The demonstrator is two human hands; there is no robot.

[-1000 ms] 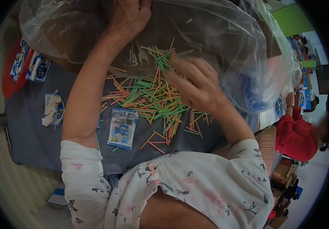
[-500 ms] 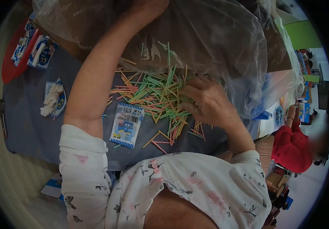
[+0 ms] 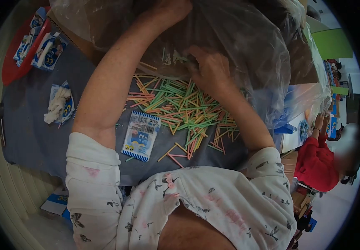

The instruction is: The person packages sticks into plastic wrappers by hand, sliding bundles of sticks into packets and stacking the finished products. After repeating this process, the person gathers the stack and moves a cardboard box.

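A heap of thin pastel sticks point(image 3: 184, 104), green, yellow, orange and pink, lies spread on the grey surface in front of a clear plastic bag point(image 3: 259, 50). My right hand point(image 3: 210, 68) is over the bag's lower part, just past the heap, its fingers curled. Whatever is between its fingertips is hidden. My left hand point(image 3: 173, 9) reaches to the top edge by the plastic, its fingers out of sight. Nearer me, a blue-and-white printed packet point(image 3: 140, 136) lies among stray sticks.
Another packet point(image 3: 67, 106) with a crumpled white piece point(image 3: 56, 105) on it lies at left. A red tray point(image 3: 11, 62) holds several packets, with one more packet point(image 3: 48, 52) beside it. A cardboard box edge point(image 3: 73, 35) stands behind. A person in red point(image 3: 317, 162) is at right.
My right hand has lifted off the stick heap and moved up and left onto the plastic. My left hand has shifted slightly right.
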